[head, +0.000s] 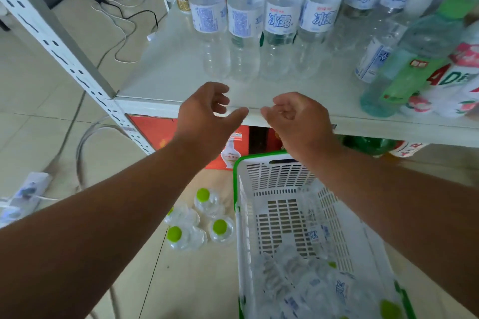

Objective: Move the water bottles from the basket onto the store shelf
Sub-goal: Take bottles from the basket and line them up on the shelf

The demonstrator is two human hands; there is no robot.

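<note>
While both hands hover empty, left hand [204, 114] and right hand [298, 122] with loosely curled fingers, bare white metal shelf [166, 70] edge fronts clear green-capped plastic water bottles [281, 21], above the white green-rimmed plastic basket [239, 215].

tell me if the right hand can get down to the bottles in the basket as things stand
Probably yes. The right hand holds nothing and hovers above the basket, whose top is open over the bottles.

Both forearms stretched forward, converging, bare to the frame edge. Left hand [204, 114] raised with back to the camera, fingers loosely curled, thumb pointing right, holding nothing. Right hand [298, 119] level beside it, fingers curled inward, empty, thumb tip near the left thumb.
</note>
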